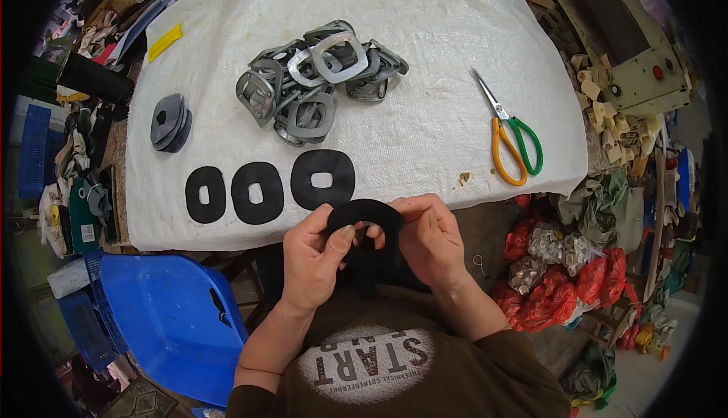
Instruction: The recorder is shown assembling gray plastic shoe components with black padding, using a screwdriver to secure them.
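Observation:
In front of my body, just past the table's near edge, both hands hold a black rounded ring-shaped piece (365, 212) with a hole in its middle. My left hand (313, 257) pinches its left side, thumb on top. My right hand (438, 245) grips the right edge, its fingertips partly hidden by the piece. Three similar flat black pieces (257, 193) with rounded square holes lie in a row on the white sheet. Beyond them sits a heap of grey metal square frames (311, 77). A small stack of dark grey pieces (170, 123) lies at the left.
Scissors (509, 133) with one orange and one green handle lie on the table's right side. A yellow strip (164, 42) is at the far left. Below the table stand a blue plastic chair (163, 319) at left and red plastic bags (553, 297) at right. A green machine (648, 80) borders the right.

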Demonstrator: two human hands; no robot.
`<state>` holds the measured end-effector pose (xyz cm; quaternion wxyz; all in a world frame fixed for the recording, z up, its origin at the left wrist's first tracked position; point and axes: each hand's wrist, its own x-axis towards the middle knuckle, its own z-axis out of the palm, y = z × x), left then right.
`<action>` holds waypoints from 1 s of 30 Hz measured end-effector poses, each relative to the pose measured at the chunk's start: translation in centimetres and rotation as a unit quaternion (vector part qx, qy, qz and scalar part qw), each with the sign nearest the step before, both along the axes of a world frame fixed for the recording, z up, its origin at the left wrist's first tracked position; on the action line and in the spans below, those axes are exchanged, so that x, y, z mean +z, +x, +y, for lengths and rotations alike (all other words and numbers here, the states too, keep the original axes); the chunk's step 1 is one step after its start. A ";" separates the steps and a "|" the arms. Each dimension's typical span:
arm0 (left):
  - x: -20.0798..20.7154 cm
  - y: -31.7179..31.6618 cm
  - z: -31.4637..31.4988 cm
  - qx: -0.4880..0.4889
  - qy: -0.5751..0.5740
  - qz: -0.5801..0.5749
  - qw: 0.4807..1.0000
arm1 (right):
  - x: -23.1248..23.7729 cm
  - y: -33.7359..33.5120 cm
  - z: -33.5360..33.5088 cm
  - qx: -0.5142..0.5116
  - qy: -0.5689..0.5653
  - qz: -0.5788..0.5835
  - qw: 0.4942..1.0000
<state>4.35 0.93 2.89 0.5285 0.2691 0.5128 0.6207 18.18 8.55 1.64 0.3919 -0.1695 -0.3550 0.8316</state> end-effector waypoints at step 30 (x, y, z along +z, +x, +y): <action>0.9 -0.8 0.2 -0.018 0.048 0.135 0.989 | 0.5 0.4 1.5 0.072 0.081 -0.010 0.994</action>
